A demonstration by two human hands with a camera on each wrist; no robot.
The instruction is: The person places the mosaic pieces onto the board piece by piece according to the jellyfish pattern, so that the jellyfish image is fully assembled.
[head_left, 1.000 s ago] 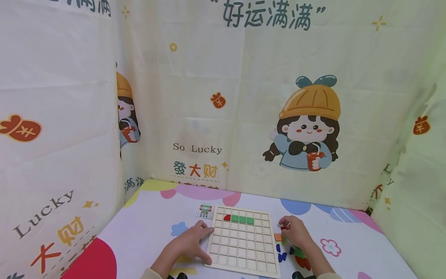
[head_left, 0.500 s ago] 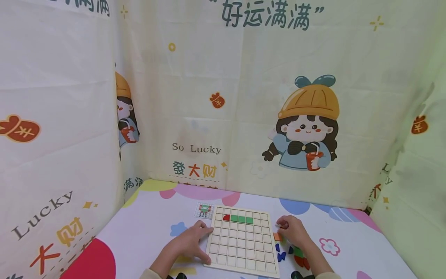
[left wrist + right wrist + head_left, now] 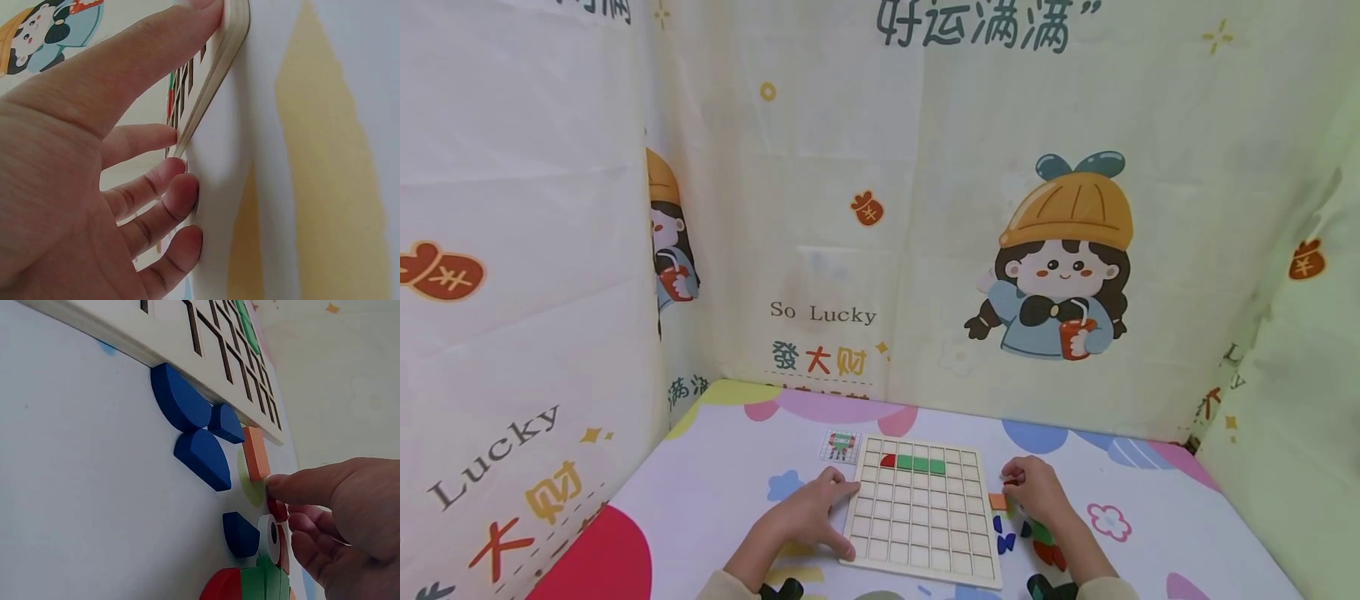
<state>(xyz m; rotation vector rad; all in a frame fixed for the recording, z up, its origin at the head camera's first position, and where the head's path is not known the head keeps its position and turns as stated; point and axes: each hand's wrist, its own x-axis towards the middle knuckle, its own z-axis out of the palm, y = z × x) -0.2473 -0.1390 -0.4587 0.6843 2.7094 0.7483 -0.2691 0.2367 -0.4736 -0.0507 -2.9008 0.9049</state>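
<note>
A wooden grid board lies on the table with a red quarter-round piece and three green squares in an upper row. My left hand touches its left side, thumb at the lower corner and fingertips farther up. In the left wrist view the thumb of that left hand rests on the board's edge, other fingers loosely bent. Right of the board, my right hand pinches a small red piece, mostly hidden by thumb and fingers. An orange block lies just beside the thumb.
Blue pieces lie along the board's right edge. Below the right hand are a white round piece with a dark spot, green pieces and a red curved piece. A picture card lies at the board's upper left.
The head view has tilted slightly, shifting the whole scene. My right hand stays beside the board with only small finger movement; the left hand and the placed pieces keep their positions.
</note>
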